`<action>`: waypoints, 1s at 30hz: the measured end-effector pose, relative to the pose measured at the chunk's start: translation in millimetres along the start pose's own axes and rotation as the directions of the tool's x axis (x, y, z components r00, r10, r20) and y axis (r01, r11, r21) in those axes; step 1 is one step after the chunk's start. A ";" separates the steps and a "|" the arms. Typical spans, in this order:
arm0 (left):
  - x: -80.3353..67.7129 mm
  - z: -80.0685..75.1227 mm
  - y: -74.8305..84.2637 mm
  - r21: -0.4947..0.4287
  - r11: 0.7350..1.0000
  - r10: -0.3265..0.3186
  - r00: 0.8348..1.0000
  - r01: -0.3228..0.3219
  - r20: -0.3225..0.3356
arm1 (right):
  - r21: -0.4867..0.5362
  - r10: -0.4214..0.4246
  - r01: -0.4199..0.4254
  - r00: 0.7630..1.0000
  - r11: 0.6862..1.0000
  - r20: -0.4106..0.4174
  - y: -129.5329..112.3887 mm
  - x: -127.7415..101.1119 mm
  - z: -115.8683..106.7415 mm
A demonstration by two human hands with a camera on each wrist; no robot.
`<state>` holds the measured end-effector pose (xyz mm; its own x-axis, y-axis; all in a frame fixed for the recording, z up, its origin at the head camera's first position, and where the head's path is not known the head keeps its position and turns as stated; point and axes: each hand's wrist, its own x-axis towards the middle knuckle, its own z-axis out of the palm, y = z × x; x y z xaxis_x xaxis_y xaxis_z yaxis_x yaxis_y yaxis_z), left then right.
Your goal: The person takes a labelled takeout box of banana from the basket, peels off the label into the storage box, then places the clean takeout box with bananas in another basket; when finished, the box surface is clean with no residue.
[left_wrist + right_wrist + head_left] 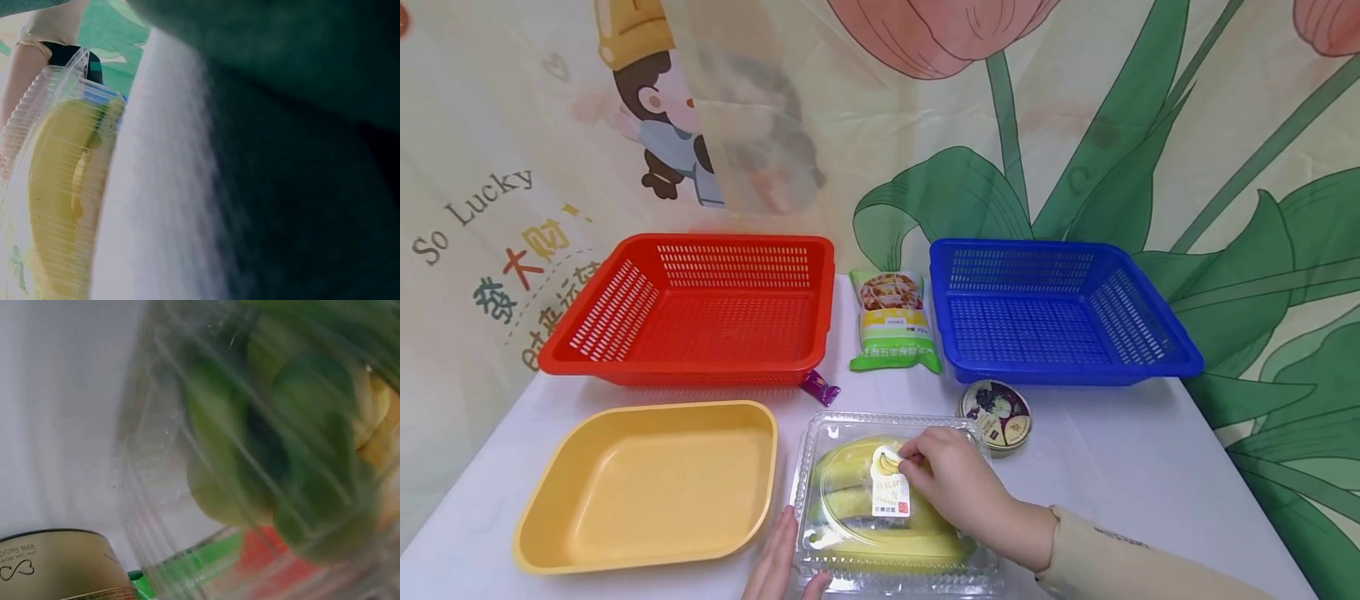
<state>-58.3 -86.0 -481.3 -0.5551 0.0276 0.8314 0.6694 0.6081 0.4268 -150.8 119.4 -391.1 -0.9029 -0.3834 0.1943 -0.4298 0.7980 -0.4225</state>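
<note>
- We are observing a white table (1150, 467) carrying every item, with a printed cloth hanging behind it.
- We are noting a red basket (700, 308) at the far left and a blue basket (1060, 308) at the far right, well apart, both holding nothing that we can see.
- We are recording a yellow tray (647, 483) just beside the clear box on its left, likewise showing a bare floor.
- We are finding the clear plastic box of bananas (850, 492) at the near edge, between the two hands, its lid closed over the fruit.
- We are seeing the right hand (955, 483) lying on top of the lid, fingertips bent onto the white label (889, 483); we judge it is pressing or picking at that label, though we cannot tell whether it is pinching it.
- We are seeing the left hand (778, 558) with straight fingers laid against the box's near left side, apparently steadying it.
- We are noting a green snack packet (893, 321) between the baskets, a round tin (996, 414) near the box's far right corner, and a small purple wrapper (820, 387) under the red basket's corner.
</note>
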 end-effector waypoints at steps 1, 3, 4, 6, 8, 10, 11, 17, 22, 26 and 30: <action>0.1 -0.2 0.1 0.002 1.000 -0.001 1.000 0.001 0.001 | 0.000 0.006 -0.006 1.000 1.000 0.000 -0.1 0.6 0.3; 0.3 -0.5 0.9 0.008 1.000 -0.010 1.000 0.010 0.003 | 0.005 0.017 -0.017 1.000 1.000 0.000 -0.4 1.3 0.7; 0.4 -0.7 1.5 0.012 1.000 -0.016 1.000 0.016 0.004 | 0.007 0.023 -0.023 1.000 1.000 0.001 -0.5 1.4 0.8; 0.9 -1.2 3.0 0.020 0.999 -0.029 1.000 0.029 0.006 | 0.010 0.035 -0.035 0.999 0.999 0.000 -0.6 1.3 0.9; 1.2 -1.3 3.9 0.025 0.999 -0.036 0.999 0.036 0.008 | 0.012 0.041 -0.041 0.999 0.999 -0.004 -0.5 0.9 1.0; 1.7 -1.2 4.0 0.020 0.999 -0.034 0.999 0.034 0.005 | 0.014 0.042 -0.042 0.999 0.999 -0.012 -0.3 0.1 0.8; 1.9 -1.0 3.8 0.015 0.999 -0.030 1.000 0.030 0.003 | 0.015 0.041 -0.041 0.999 0.999 -0.017 -0.2 -0.2 0.7; 2.8 -0.9 2.6 -0.004 1.000 -0.008 1.000 0.009 0.002 | 0.034 0.005 -0.003 0.999 0.999 -0.050 1.1 -0.8 0.6; 1.7 -1.4 2.5 -0.006 1.000 -0.012 1.000 0.012 0.002 | 0.075 0.000 0.002 1.000 0.997 -0.025 2.5 -1.2 0.1; 1.2 -1.7 2.5 -0.020 1.000 -0.004 1.000 0.004 -0.002 | 0.087 -0.020 0.020 1.000 0.996 -0.007 3.9 -1.4 0.2; 1.3 -1.9 2.6 -0.011 1.000 -0.010 1.000 0.010 0.007 | 0.066 -0.087 0.089 0.996 0.994 -0.031 5.8 -1.9 0.4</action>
<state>-56.3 -85.9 -478.4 -0.5655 0.0272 0.8243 0.6690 0.5995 0.4392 -151.6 124.5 -394.3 -0.8618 -0.4370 0.2575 -0.5070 0.7284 -0.4609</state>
